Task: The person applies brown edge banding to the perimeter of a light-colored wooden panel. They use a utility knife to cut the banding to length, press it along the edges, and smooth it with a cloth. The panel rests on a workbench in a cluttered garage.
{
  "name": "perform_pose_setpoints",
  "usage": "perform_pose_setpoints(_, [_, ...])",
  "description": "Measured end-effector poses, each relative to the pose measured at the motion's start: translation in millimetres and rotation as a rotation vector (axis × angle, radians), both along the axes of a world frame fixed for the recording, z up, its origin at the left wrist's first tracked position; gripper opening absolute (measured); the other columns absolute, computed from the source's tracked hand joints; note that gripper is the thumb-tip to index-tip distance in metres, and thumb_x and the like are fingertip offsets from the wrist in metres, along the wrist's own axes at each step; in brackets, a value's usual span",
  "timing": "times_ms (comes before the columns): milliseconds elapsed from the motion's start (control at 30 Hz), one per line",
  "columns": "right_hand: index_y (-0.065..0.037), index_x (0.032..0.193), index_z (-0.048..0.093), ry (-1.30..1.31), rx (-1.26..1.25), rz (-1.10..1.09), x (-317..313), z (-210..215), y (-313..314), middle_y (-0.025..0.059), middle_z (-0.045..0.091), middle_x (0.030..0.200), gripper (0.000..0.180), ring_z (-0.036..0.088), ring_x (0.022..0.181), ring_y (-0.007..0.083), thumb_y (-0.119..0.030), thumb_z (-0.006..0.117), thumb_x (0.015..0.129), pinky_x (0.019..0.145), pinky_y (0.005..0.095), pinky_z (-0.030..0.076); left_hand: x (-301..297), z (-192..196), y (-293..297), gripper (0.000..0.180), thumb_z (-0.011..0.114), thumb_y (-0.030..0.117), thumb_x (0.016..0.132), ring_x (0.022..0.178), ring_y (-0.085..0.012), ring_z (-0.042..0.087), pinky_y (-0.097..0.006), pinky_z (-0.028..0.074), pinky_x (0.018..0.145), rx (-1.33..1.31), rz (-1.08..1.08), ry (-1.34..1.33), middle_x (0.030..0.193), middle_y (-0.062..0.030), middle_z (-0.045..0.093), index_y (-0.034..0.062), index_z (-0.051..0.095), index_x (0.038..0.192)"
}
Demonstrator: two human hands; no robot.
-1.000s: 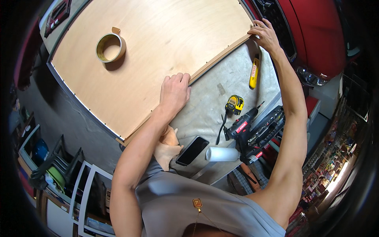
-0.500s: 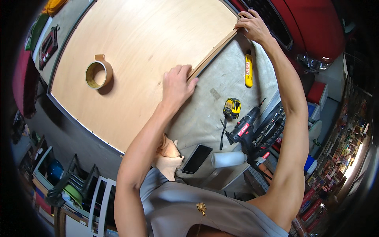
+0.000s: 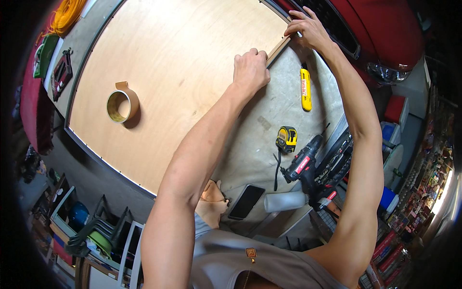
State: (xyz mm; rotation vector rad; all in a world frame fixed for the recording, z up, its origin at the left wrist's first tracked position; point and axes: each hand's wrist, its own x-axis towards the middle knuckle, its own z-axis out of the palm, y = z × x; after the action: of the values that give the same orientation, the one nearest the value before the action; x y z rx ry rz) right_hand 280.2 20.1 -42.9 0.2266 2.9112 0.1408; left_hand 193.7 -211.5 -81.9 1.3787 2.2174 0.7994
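A large pale plywood panel (image 3: 168, 67) with a dark edging lies across the upper left. A tan strip (image 3: 277, 49), which looks like tape, runs along its right edge between my hands. My left hand (image 3: 251, 71) is closed with its fingers curled over that edge, on the strip. At the far corner my right hand (image 3: 309, 32) pinches the strip's end, its other fingers bent and raised. Exactly how the fingertips grip is partly hidden. On the panel, well left of both hands, stands a roll of brown tape (image 3: 133, 102) with a loose end sticking up.
Right of the panel, a grey cloth-like cover (image 3: 255, 144) bears a yellow cutter knife (image 3: 306, 91), a tape measure (image 3: 287, 138), a cordless drill (image 3: 304, 161), a phone (image 3: 247, 202) and a whitish bottle (image 3: 285, 202). A red car (image 3: 385, 29) stands close behind my right hand.
My left hand has slid along the panel's edge, away from me and toward my right hand. The right hand stays at the corner, its fingers slightly shifted. The view has shifted a little.
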Motion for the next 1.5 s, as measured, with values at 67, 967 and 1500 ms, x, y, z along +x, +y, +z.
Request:
perform_pose_setpoints(67, [-0.024,0.103,0.074,0.013,0.107,0.026,0.5,2.2,0.3,-0.0050,0.069,0.112,0.036,0.043,0.135,0.0176,-0.005,0.075,0.072,0.120,0.0470,0.017,-2.0,1.3,1.0,0.023,0.070,0.017,0.074,0.089,-0.0318,0.066,-0.043,0.050,0.079,0.001,0.030,-0.016,0.092,-0.0154,0.068,0.0047,0.069,0.093])
perform_pose_setpoints(967, [-0.016,0.131,0.051,0.123,-0.860,-0.859,86.6,4.2,-549.1,0.0175,0.044,0.128,0.065,0.041,0.116,0.0369,-0.027,0.077,0.073,0.087,0.0502,0.037,-54.4,-29.1,108.2,0.045,0.072,0.057,0.074,0.085,-0.0231,0.070,-0.038,0.053,0.074,0.141,-0.094,0.305,0.084,-0.0043,0.073,0.0160,0.073,0.093])
perform_pose_setpoints(1500, [-0.004,0.111,0.065,0.406,-0.488,-1.267,71.6,43.7,-450.4,0.0188,0.054,0.100,0.033,0.056,0.093,0.0373,-0.009,0.069,0.079,0.081,0.0441,0.048,-67.0,-35.2,42.6,0.052,0.073,0.049,0.073,0.108,-0.0260,0.054,-0.043,0.035,0.089,0.151,-0.305,0.273,0.109,-0.0020,0.066,0.0211,0.065,0.116])
